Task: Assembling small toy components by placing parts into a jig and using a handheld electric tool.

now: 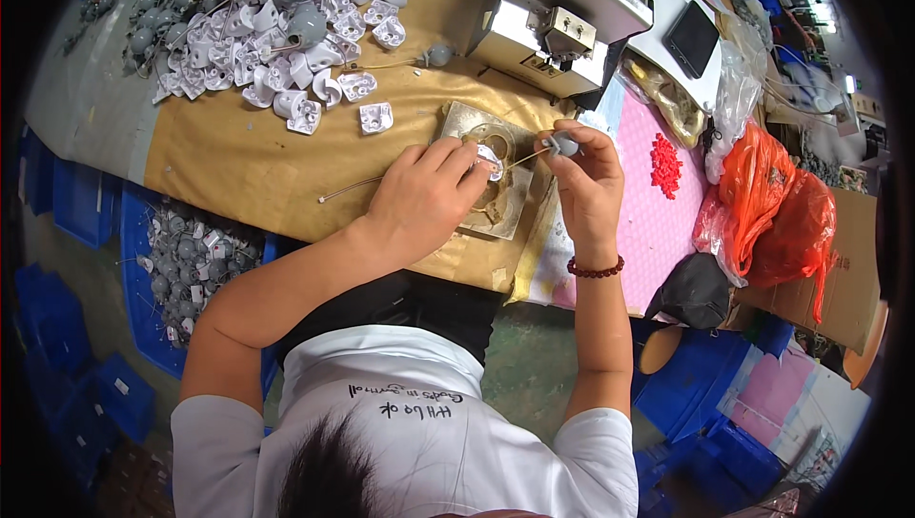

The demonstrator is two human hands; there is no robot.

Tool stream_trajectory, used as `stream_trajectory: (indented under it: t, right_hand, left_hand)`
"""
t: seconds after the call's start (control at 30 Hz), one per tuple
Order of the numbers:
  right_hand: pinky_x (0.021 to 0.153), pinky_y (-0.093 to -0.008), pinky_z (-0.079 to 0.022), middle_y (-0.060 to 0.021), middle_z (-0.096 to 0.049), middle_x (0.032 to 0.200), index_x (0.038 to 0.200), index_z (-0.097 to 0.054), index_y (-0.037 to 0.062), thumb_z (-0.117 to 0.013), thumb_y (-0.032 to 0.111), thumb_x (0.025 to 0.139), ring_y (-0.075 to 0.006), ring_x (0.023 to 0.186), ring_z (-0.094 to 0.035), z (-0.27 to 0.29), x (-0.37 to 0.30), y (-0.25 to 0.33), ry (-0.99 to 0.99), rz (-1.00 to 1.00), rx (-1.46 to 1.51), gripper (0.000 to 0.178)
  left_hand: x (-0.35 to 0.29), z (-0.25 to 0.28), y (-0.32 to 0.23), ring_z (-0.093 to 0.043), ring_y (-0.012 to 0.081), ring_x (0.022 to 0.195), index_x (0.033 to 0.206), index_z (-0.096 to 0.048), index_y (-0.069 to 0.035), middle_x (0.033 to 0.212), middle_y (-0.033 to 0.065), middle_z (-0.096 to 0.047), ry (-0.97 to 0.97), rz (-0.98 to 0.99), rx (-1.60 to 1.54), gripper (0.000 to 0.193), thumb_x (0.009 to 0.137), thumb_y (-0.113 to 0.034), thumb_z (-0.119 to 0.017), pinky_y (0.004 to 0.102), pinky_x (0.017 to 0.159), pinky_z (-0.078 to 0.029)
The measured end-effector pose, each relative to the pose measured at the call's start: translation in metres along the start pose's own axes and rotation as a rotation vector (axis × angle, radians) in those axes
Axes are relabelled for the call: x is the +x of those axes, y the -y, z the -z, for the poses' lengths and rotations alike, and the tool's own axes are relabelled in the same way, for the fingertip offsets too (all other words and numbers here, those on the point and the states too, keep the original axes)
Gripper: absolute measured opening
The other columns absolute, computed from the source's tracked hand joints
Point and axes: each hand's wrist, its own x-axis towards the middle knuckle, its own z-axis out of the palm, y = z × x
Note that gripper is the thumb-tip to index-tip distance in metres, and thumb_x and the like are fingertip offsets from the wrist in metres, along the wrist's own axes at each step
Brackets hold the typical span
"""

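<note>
My left hand (426, 196) is closed on a small white plastic housing (490, 165), holding it over a square metal plate (515, 218) with a raised ring on it. Between thumb and fingers of my right hand (593, 175), at the plate's right edge, is a grey rounded part (562, 143). A thin wire (527, 158) runs from this part toward the housing. Another wire end (324, 200) sticks out to the left from beneath my left hand. My fingers hide part of the housing.
White housings (219, 51) and grey round parts (305, 22) are heaped at the far left. A metal machine (543, 51) stands beyond the plate. Small red pieces (665, 165) lie on the pink sheet (648, 223), near red bags (762, 184). A filled blue bin (143, 299) sits below left.
</note>
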Motion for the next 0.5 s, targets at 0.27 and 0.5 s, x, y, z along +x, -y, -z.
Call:
stream_trajectory:
  t: [0.27, 0.5]
  right_hand:
    - [0.08, -0.0318, -0.06, -0.0116, -0.069, 0.105, 0.125, -0.059, 0.0017, -0.073, -0.007, 0.082, -0.0184, 0.094, -0.068, -0.013, 0.01, 0.017, 0.237, -0.419, 0.141, 0.046]
    - [0.065, -0.0271, -0.053, -0.0077, -0.069, 0.088, 0.113, -0.063, -0.0044, -0.08, 0.006, 0.081, -0.0119, 0.073, -0.065, -0.033, 0.013, 0.018, 0.23, -0.159, -0.796, 0.038]
  left_hand:
    - [0.0, 0.002, 0.004, -0.06, 0.0267, 0.112, 0.11, -0.069, -0.005, 0.116, 0.0095, -0.063, 0.009, -0.018, -0.044, 0.037, 0.072, -0.005, -0.071, 0.0382, 0.085, -0.049]
    - [0.0, 0.002, 0.008, -0.06, 0.0278, 0.114, 0.107, -0.069, -0.005, 0.118, 0.0102, -0.063, 0.027, -0.026, -0.062, 0.036, 0.071, -0.005, -0.073, 0.0399, 0.086, -0.049]
